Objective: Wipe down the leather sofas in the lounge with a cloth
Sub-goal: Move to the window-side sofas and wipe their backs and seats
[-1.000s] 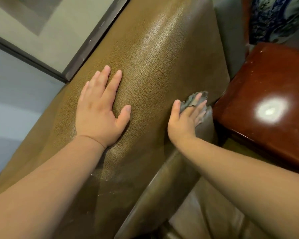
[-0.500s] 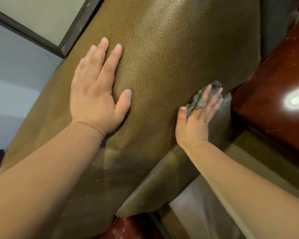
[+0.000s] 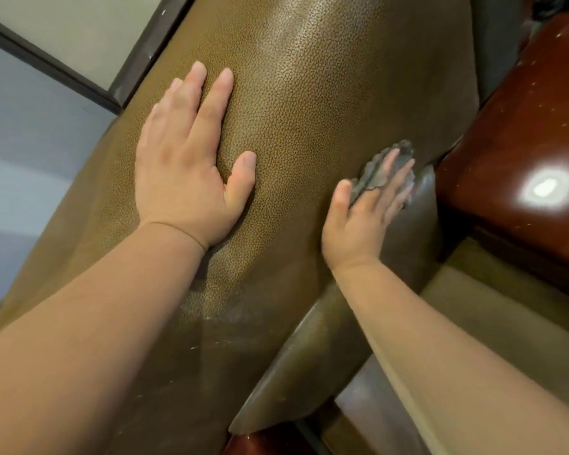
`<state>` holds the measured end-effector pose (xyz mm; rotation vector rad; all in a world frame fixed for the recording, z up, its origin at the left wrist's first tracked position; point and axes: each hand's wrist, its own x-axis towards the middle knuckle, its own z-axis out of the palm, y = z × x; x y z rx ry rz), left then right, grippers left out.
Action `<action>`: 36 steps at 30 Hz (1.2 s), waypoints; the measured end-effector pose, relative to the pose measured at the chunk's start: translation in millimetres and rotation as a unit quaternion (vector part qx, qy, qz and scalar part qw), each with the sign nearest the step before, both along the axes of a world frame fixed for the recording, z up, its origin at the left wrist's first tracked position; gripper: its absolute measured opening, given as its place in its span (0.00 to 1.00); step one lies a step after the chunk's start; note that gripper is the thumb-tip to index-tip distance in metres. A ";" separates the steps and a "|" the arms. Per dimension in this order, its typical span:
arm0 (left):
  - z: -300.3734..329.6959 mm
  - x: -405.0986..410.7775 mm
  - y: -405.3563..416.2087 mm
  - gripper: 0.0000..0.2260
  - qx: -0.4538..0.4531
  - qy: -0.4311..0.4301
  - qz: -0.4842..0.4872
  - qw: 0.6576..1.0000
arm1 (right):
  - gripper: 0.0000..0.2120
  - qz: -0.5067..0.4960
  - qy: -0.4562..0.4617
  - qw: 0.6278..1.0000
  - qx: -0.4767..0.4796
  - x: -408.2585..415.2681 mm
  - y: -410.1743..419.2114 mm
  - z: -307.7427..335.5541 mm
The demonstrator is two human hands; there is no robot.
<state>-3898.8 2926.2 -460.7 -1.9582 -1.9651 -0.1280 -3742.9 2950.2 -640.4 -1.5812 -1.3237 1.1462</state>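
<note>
Your left hand (image 3: 191,165) lies flat, fingers straight, on the sofa (image 3: 309,93) back, likely to brace. Your right hand (image 3: 368,211) presses the grey cloth (image 3: 375,172) with straight fingers against the leather's right edge (beside the glossy wooden surface (image 3: 523,142)), mid-wipe.

The sofa (image 3: 309,126) is olive-brown leather with a fine pebbled grain and a soft sheen; its lower panel (image 3: 309,372) looks smoother and glossier. The cloth (image 3: 375,174) is grey, matt and crumpled. Beside the sofa, the desk (image 3: 519,133) is dark red wood, lacquered to a hard gloss that mirrors a lamp.
</note>
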 end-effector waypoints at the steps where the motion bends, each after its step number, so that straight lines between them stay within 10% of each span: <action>1: 0.7 0.8 -0.4 0.33 0.001 -0.002 0.002 1.000 | 0.42 0.055 -0.010 0.998 0.019 -3.8 -35.8 -1.5; 6: 0.8 4.5 -2.2 0.33 0.002 -0.002 0.010 1.000 | 0.48 0.262 -0.102 0.959 0.039 -2.1 -137.4 -37.4; 12: -4.4 0.9 -1.4 0.33 0.018 -0.007 0.013 1.000 | 0.44 0.009 -0.003 1.000 -0.010 -0.4 -20.0 -8.7; 18: 1.8 3.9 -2.6 0.34 -0.007 -0.006 0.026 1.000 | 0.40 0.159 0.010 0.982 0.100 -46.4 -149.4 39.1; 25: -2.2 0.2 0.4 0.33 -0.004 -0.009 0.021 1.000 | 0.37 -0.015 0.026 0.997 0.076 -16.6 20.0 75.2; 31: 13.3 9.1 -1.5 0.30 -0.073 -0.034 0.062 0.995 | 0.38 0.255 -0.060 0.936 0.233 -30.9 -128.1 59.8; 36: 51.4 6.2 -51.4 0.23 -0.157 -0.163 0.076 0.971 | 0.29 0.307 -0.112 0.910 0.253 -9.4 -87.3 73.5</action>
